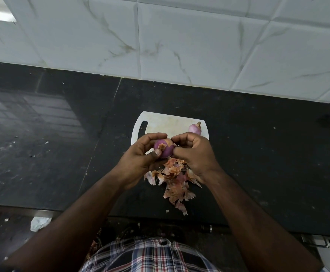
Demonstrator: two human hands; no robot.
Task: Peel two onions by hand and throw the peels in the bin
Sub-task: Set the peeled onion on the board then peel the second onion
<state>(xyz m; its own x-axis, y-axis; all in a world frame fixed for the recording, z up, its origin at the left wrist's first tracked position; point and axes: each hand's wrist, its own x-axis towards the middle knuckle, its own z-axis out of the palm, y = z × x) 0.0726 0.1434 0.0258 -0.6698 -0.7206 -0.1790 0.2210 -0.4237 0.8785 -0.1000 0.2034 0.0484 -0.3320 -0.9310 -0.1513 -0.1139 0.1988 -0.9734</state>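
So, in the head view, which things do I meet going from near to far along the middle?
Checked shirt → pile of peels → onion in hands → second onion on cutting board → tiled wall.

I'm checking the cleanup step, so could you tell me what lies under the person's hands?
A pile of onion peels lies on the dark counter, below the held onion. The hands hide the cutting board's near edge.

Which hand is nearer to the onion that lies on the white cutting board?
Right. The right hand is just in front of the onion on the board, almost below it in the view. The left hand is farther away to the left, holding the other onion.
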